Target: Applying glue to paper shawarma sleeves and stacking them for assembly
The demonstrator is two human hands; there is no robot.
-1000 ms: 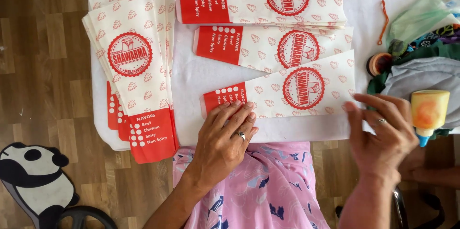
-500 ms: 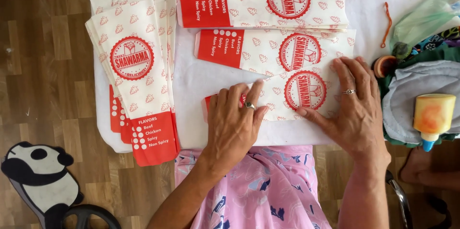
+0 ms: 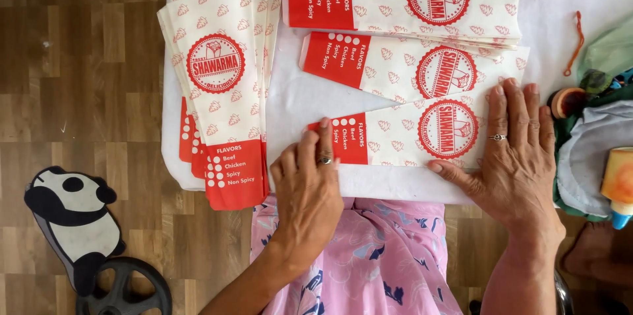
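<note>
On the white table (image 3: 290,97), both hands flatten a red-and-white paper sleeve (image 3: 402,136).

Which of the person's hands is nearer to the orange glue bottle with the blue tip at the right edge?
Right. The right hand lies flat on a paper bag, just left of the orange glue bottle; the left hand is farther left.

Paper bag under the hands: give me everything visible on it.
The paper bag is a flat, long white sleeve with small red motifs, a round red emblem and a red band at its left end. It lies crosswise on the white table, nearest the person. The left hand presses its red end; the right hand flattens its right end.
</note>
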